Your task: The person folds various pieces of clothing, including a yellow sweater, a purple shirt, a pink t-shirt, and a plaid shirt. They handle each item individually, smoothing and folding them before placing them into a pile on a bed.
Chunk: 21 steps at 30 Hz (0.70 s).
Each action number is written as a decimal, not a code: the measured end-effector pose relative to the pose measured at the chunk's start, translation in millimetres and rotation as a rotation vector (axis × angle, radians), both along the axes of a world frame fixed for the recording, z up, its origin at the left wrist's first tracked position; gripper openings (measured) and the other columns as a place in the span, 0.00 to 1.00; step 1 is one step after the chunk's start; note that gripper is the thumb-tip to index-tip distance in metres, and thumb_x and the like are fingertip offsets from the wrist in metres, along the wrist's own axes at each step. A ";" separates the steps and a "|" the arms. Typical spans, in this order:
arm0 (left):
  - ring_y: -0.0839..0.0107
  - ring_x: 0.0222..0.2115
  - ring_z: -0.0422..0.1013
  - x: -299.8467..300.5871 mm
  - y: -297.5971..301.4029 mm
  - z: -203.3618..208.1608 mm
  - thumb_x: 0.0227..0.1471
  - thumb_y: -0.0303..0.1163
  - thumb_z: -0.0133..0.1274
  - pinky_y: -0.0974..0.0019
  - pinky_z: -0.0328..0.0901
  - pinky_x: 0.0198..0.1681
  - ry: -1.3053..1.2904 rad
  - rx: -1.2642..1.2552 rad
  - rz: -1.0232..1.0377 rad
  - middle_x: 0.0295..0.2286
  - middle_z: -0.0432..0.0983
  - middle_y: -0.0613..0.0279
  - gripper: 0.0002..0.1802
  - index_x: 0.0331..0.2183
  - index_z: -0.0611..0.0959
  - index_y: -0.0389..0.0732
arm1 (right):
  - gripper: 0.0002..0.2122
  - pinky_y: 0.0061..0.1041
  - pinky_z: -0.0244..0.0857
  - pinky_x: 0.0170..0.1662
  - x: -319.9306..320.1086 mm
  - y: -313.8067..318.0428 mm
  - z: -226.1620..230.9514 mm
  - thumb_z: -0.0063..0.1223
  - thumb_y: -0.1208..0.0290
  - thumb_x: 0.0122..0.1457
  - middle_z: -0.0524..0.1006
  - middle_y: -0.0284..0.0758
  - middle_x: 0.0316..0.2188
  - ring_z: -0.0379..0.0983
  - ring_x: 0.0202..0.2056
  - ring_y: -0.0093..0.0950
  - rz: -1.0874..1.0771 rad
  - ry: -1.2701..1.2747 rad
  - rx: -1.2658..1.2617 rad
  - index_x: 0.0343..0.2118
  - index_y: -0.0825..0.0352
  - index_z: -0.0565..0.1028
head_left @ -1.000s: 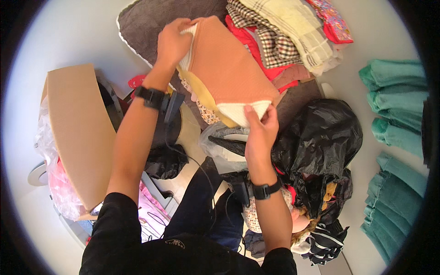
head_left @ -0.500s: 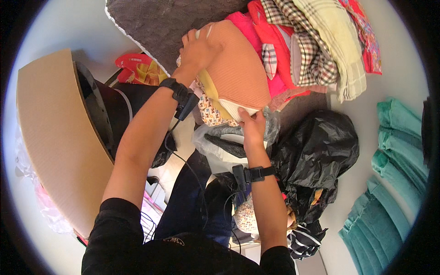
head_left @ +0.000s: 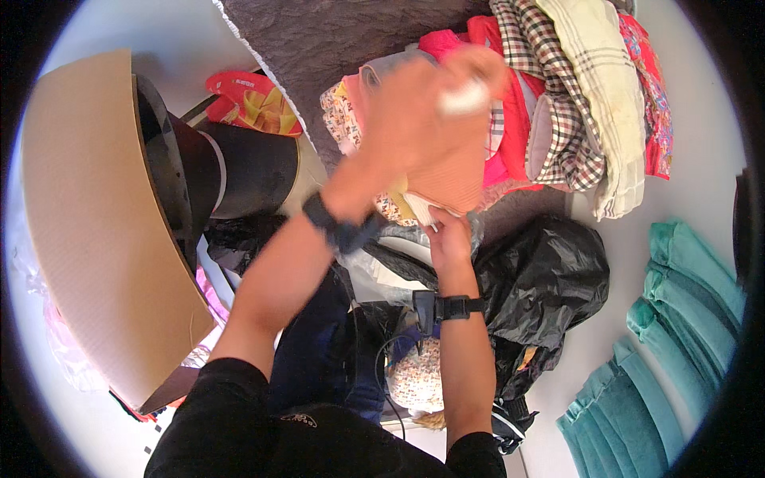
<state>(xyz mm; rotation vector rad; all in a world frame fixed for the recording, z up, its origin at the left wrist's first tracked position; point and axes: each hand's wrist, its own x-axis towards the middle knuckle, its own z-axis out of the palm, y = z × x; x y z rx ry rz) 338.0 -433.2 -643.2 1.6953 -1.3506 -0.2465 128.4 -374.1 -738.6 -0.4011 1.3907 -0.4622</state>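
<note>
orange ribbed cloth (head_left: 460,171) is positioned over the patterned fabric (head_left: 338,111), left of the red garment (head_left: 515,151) and above the dark quilted blanket (head_left: 319,44); whether it bears fully on the pile cannot be told. right hand (head_left: 451,241): thumb and fingers pinch the near corner, at the white lining (head_left: 420,208). left hand (head_left: 398,135): extended across the cloth; blur obscures its fingers, so spread or closed cannot be determined. handling, by judgement: light, soft, limp, not fragile; ribbing should resist slipping. grip the lined corner and the far edge, catching all layers together to limit sagging.
</note>
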 end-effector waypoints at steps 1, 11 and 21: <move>0.56 0.34 0.72 -26.5 15.8 18.4 0.43 0.35 0.57 0.56 0.66 0.39 0.074 0.013 -0.053 0.30 0.75 0.56 0.15 0.38 0.81 0.44 | 0.14 0.32 0.69 0.43 2.1 4.4 -10.3 0.54 0.77 0.53 0.76 0.33 0.41 0.73 0.42 0.30 -0.004 -0.017 0.009 0.44 0.65 0.72; 0.65 0.32 0.69 -186.5 162.9 88.2 0.41 0.28 0.55 0.66 0.67 0.31 0.402 -0.104 -0.677 0.29 0.67 0.60 0.14 0.34 0.78 0.35 | 0.14 0.30 0.69 0.43 -49.4 72.5 -42.1 0.53 0.79 0.53 0.76 0.34 0.40 0.72 0.41 0.29 -0.164 0.023 0.045 0.44 0.66 0.72; 0.66 0.30 0.68 -191.8 184.5 83.5 0.41 0.26 0.56 0.67 0.66 0.30 0.436 0.051 -0.736 0.27 0.66 0.60 0.15 0.36 0.77 0.35 | 0.13 0.27 0.68 0.43 -145.7 181.1 -52.5 0.52 0.81 0.53 0.75 0.34 0.39 0.72 0.40 0.28 -0.277 0.148 0.163 0.43 0.68 0.72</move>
